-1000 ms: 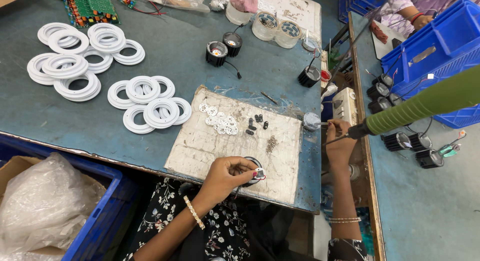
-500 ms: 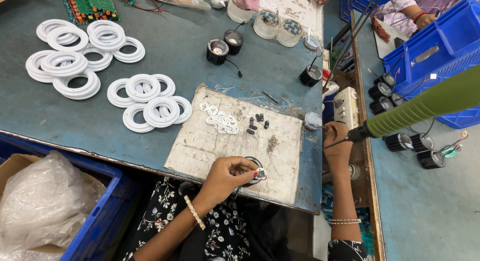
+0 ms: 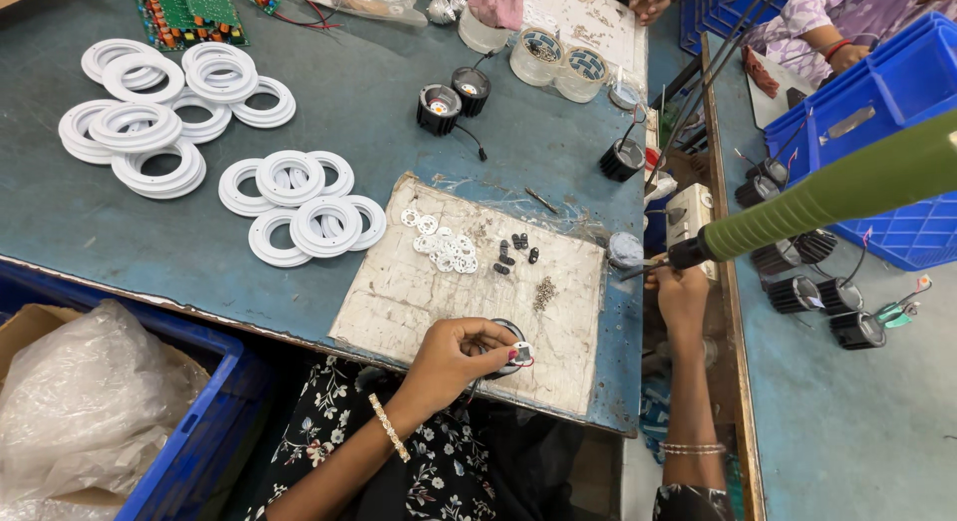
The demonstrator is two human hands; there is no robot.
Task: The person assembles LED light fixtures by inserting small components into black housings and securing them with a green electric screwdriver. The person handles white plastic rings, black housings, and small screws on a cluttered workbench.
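Left hand: my left hand (image 3: 454, 356) is curled around a small round black lamp part (image 3: 506, 334) at the near edge of the work board (image 3: 399, 292); fingers closed on it, thumb and fingertips pinching its rim.
Lamp part, place: it sits on the board close to my body, right of the board's middle, with a short red and white bit showing by my fingertips.
Right hand: my right hand (image 3: 680, 294) is off the table's right edge, in the gap between the two tables, closed on something thin at the tip of the green screwdriver (image 3: 827, 194); exactly what it pinches I cannot tell.
Screwdriver axis: its long green body runs from upper right down to lower left, black tip pointing toward my right hand.
Key relation: the lamp part lies left of and nearer to me than the screwdriver tip, well apart from it; my left hand is on it already, the right hand is the nearer one to the tool.
Loose pieces: white washers (image 3: 444, 244), black screws (image 3: 513, 252) and a small pile of tiny screws (image 3: 544, 294) lie on the board beyond the lamp part, between it and the far edge.
Farther left: white rings (image 3: 299, 207) lie stacked on the blue table (image 3: 379, 122), well apart from both hands.
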